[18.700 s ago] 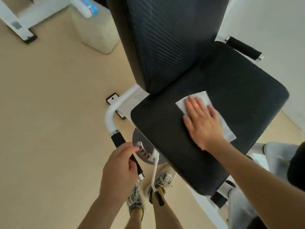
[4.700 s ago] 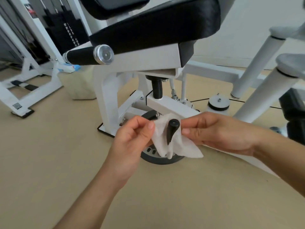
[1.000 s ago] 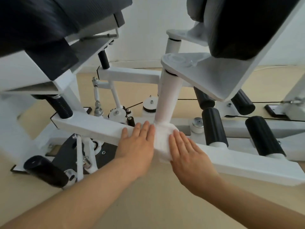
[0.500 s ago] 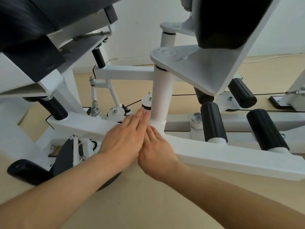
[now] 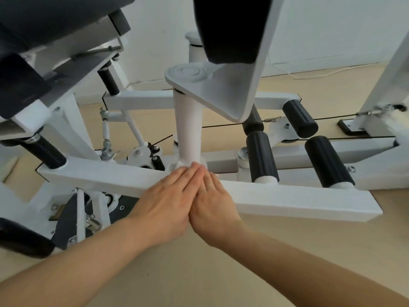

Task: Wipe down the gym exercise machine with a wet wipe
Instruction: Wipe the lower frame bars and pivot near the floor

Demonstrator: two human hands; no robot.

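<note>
The white gym machine fills the head view, with a long horizontal frame bar (image 5: 287,198) crossing low and a white upright post (image 5: 189,129) rising from it. My left hand (image 5: 166,200) and my right hand (image 5: 213,200) lie flat side by side on the bar at the foot of the post, fingers straight and fingertips meeting. The wet wipe is hidden beneath them; only a thin white edge at the fingertips may be it.
Black foam rollers (image 5: 262,158) (image 5: 327,161) stand right of my hands. A black seat pad (image 5: 44,16) overhangs at upper left and another black pad (image 5: 230,27) hangs above the post. Cables, linkage rods (image 5: 106,134) and a black handle (image 5: 22,240) sit left.
A second ago my hands lay apart with the white wipe showing between them; they have since closed together over it at the post's base. The camera has tilted slightly.
</note>
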